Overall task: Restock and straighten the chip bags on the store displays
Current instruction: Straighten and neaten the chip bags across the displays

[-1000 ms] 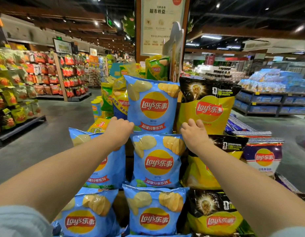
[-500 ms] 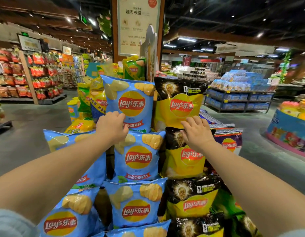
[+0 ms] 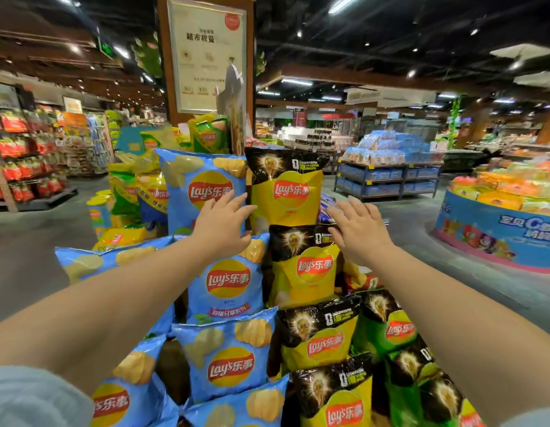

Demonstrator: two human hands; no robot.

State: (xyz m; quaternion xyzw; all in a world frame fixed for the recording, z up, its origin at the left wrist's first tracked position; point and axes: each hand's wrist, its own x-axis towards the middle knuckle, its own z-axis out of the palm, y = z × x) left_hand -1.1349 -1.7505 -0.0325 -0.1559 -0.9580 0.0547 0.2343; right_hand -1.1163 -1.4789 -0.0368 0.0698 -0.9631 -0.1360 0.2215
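Observation:
A stepped display of chip bags fills the centre. A column of blue bags runs down the left, with the top blue bag [image 3: 193, 186] upright. A column of yellow-and-black bags runs beside it, led by the top yellow bag [image 3: 284, 186]. My left hand [image 3: 223, 221] reaches forward with straight fingers, between the top blue bag and the top yellow bag, over the second blue bag [image 3: 227, 285]. My right hand [image 3: 357, 229] is spread with straight fingers at the right edge of the top yellow bag, above the second yellow bag [image 3: 304, 266]. Neither hand holds anything.
Green bags [image 3: 391, 334] sit at the lower right of the display. A tall sign post [image 3: 206, 57] stands behind it. Snack shelves [image 3: 24, 158] line the left aisle. A blue shelving rack [image 3: 387, 177] and a round promo stand [image 3: 498, 229] stand to the right.
Both hands left the lower bags, where they lay curled, and rose with straightened fingers to either side of the top yellow bag. The view swung right.

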